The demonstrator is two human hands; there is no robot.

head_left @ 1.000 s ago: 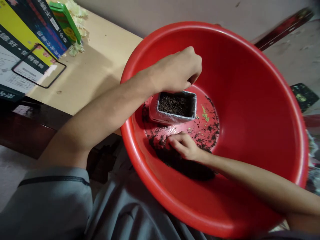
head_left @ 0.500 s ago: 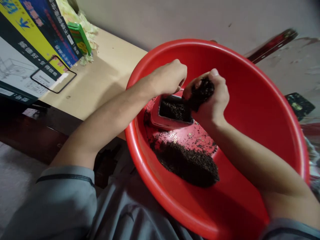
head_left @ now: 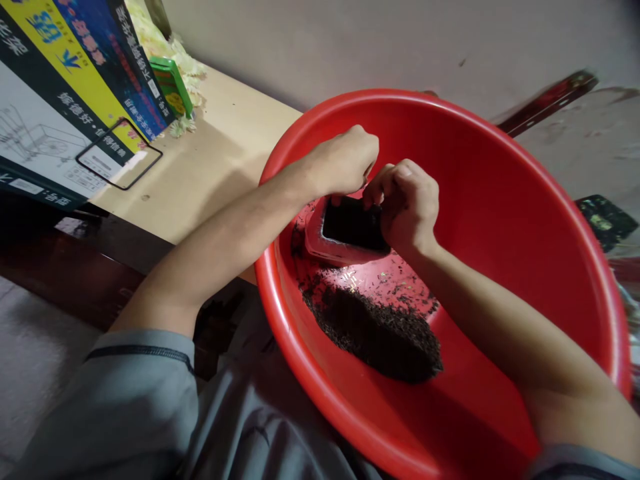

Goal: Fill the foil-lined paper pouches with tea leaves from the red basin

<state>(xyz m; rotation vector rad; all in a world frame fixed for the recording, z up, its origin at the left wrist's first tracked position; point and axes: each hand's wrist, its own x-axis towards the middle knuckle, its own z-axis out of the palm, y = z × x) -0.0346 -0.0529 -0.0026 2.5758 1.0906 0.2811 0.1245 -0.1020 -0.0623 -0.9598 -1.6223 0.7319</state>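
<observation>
Hands (head_left: 413,208) closer, at container rim (head_left: 345,245), room rightward

The basin (head_left: 500,220) is red, the heap (head_left: 380,333) dark brown, the left sleeve (head_left: 125,400) black-striped grey, the tabletop (head_left: 250,113) pale tan.

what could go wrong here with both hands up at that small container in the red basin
Loose dark material might spill over the side, since the right hand is at the right edge of the small container; bits already lie scattered on the floor of the red basin.

The container could tip or slide if the left hand, at its far side, presses or pulls unevenly.

The two hands are close together and might bump.
</observation>
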